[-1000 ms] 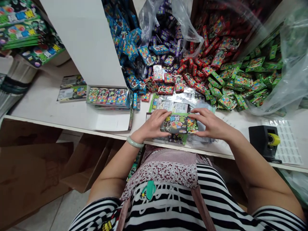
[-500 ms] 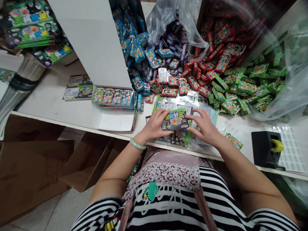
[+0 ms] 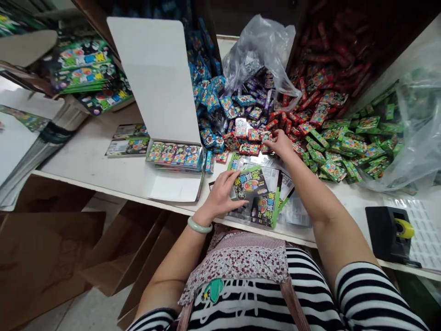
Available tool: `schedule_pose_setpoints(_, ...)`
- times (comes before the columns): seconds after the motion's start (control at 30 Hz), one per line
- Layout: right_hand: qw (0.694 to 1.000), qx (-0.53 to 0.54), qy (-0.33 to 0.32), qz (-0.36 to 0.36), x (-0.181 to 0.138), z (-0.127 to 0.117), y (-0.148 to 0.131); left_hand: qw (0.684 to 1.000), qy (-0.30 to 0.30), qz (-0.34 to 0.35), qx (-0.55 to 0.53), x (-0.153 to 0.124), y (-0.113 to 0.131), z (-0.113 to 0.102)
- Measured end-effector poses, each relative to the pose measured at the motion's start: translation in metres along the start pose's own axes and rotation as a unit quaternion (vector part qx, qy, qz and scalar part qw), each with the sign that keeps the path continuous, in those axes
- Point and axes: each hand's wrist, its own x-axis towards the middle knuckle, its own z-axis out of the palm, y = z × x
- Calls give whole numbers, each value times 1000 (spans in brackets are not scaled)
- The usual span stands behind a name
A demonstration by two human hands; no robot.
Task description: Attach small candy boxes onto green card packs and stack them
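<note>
My left hand (image 3: 220, 193) holds the left side of a flat black and green printed candy bag (image 3: 251, 184), thumb on the near edge and fingers on the far one. It lies over other similar printed bags (image 3: 267, 209) at the table's front. My right hand (image 3: 280, 145) reaches forward to the edge of the red pile, its fingertips closed on a small red candy box (image 3: 266, 137). Part of that box is hidden by the fingers. Beside it lie more small red boxes (image 3: 249, 149) and a whitish one (image 3: 240, 128).
An open white display box (image 3: 175, 184) with small boxes inside stands left. Blue (image 3: 210, 101), purple (image 3: 255, 113), red (image 3: 320, 112) and green candy boxes (image 3: 332, 170) are heaped behind, with plastic film (image 3: 258, 55) over some. A black tape dispenser (image 3: 384, 232) sits right.
My right hand has let go of the candy bag and moved forward to the red boxes. My left hand stays at the bag. The view has shifted slightly.
</note>
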Motion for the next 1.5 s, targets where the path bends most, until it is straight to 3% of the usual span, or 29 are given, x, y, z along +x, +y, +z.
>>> schedule_pose_setpoints(0.13,998,62,-5,-29,-11,-4,4,1000,22,-6,15,-5,-6,-4)
schedule_pose_setpoints(0.2,992,71,14,-100,-33,-12,16,999,36,-9,18,-6,-10,-6)
schedule_pose_setpoints(0.3,964,38,27,-262,-74,-24,41,999,46,-15,19,-5,-14,-6)
schedule_pose_setpoints(0.43,933,-68,-52,-350,-114,-33,68,999,43,-18,28,-2,-15,-3)
schedule_pose_setpoints(0.53,928,-96,-74,-352,-124,-38,74,999,29,-19,38,-1,-15,-1)
schedule_pose_setpoints(0.7,961,-148,-46,-230,-132,-30,56,999,13,-19,34,0,-13,1)
schedule_pose_setpoints(0.8,967,-153,-37,-200,-137,-24,45,1000,2,-19,25,2,-13,2)
schedule_pose_setpoints(0.97,958,-81,61,-268,-150,-51,33,1000,0,-5,23,0,-14,2)
schedule_pose_setpoints(1.13,907,-172,18,-383,-169,-81,10,1000,-15,19,5,3,-14,8)
schedule_pose_setpoints(1.27,884,-238,-39,-401,-176,-86,3,999,-19,44,15,4,-14,9)
schedule_pose_setpoints(1.43,901,-218,20,-374,-172,-93,4,999,-22,46,5,2,-12,9)
schedule_pose_setpoints(1.5,898,-232,16,-375,-173,-96,2,999,-23,50,-1,3,-10,8)
